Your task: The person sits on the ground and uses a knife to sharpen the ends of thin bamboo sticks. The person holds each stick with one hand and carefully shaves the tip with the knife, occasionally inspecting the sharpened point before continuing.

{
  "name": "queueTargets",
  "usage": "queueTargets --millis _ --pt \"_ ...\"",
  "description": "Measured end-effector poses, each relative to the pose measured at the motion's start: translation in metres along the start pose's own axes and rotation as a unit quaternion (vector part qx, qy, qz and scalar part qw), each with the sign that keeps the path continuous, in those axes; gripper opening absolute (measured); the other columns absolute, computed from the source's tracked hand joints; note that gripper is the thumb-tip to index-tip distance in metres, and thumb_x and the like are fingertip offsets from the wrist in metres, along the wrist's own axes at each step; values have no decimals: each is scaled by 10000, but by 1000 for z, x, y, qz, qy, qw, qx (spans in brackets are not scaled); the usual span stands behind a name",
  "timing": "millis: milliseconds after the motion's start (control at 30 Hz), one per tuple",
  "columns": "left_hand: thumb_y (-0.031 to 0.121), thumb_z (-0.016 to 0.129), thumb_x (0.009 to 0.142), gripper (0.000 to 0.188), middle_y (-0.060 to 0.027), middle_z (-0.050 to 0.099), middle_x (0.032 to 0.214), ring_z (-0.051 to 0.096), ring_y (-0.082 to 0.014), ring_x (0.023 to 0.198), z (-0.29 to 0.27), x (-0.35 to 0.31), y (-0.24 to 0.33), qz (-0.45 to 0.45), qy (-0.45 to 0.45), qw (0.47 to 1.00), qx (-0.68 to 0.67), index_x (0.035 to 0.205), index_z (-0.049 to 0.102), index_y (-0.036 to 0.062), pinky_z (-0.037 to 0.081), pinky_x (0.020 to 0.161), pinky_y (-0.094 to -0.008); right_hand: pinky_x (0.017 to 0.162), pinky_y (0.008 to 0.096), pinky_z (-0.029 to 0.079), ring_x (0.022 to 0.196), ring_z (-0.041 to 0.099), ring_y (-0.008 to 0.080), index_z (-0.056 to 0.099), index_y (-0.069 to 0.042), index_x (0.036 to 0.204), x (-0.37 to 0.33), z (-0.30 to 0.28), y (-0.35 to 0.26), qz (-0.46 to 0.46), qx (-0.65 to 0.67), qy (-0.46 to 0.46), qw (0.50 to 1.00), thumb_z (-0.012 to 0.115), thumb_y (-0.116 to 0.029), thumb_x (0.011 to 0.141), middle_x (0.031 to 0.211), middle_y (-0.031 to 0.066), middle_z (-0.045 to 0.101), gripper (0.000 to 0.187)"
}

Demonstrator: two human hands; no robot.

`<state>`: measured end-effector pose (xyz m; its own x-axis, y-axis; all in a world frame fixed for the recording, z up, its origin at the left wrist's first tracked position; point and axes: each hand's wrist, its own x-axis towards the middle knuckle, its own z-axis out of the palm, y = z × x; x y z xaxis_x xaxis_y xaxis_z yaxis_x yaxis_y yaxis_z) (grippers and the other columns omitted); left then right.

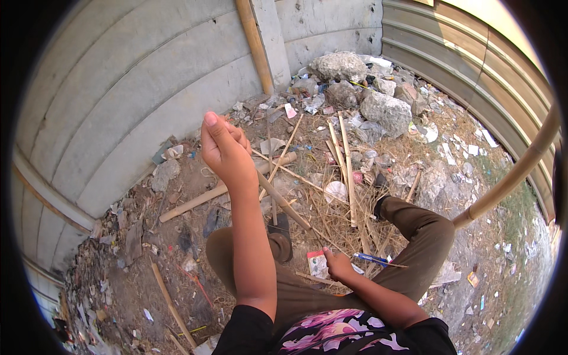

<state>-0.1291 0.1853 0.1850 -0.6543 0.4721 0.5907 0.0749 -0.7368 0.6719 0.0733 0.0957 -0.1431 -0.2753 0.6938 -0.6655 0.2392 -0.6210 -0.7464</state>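
My left hand point(225, 145) is raised high in front of me, fingers curled and thumb pressed along them; whatever may be between them does not show. Low between my thighs, my right hand point(340, 266) is closed with its thumb toward the lower end of a bamboo stick point(285, 204). Its grip is too small to make out. Beside the right hand, a blue-handled cutter point(371, 258) lies by my thigh, with a thin strip across it. A red and white packet point(318, 264) is just left of that hand.
Split bamboo strips point(347, 168) and a bamboo pole point(195, 202) lie on littered ground before my feet. Rocks point(386, 112) and rubbish fill the far corner. A concrete wall point(148, 77) and ribbed metal fence point(467, 59) enclose it. A thick pole point(509, 177) slants at right.
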Motion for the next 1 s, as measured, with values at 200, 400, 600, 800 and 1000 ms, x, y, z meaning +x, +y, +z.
queueTargets --millis 200,400,600,800,1000 --pt "482 480 1043 450 65 285 592 238 -27 457 1 -2 -8 15 -3 1000 -2 795 443 108 171 401 -223 398 298 313 403 393 101 485 -73 669 -80 -2 -95 -173 66 -51 981 514 -474 1017 517 -21 414 531" --pt "475 475 1046 451 69 281 591 240 -22 460 -6 2 -7 18 13 1000 21 788 434 107 180 398 -221 489 308 397 489 466 127 534 -9 751 -102 1 -116 -487 -25 55 872 509 -362 1026 560 34 491 448" --pt "430 439 1068 424 62 298 593 264 -21 459 2 7 -5 6 0 1000 7 791 419 109 206 395 -213 409 365 383 417 468 197 513 -45 693 29 1 43 68 65 15 995 554 -509 954 556 65 477 533" --pt "448 460 1057 437 63 287 594 253 -29 459 0 5 -4 26 2 1000 9 790 426 103 194 397 -218 360 337 304 362 402 146 470 -96 603 -12 -13 -34 7 63 -56 996 668 -308 907 482 11 418 420" --pt "434 438 1068 425 61 315 597 277 -22 468 -12 6 -7 18 2 999 27 793 423 110 215 402 -208 433 283 323 475 390 35 506 -52 648 -119 -4 -155 -423 -117 128 889 697 -179 905 514 -42 481 345"
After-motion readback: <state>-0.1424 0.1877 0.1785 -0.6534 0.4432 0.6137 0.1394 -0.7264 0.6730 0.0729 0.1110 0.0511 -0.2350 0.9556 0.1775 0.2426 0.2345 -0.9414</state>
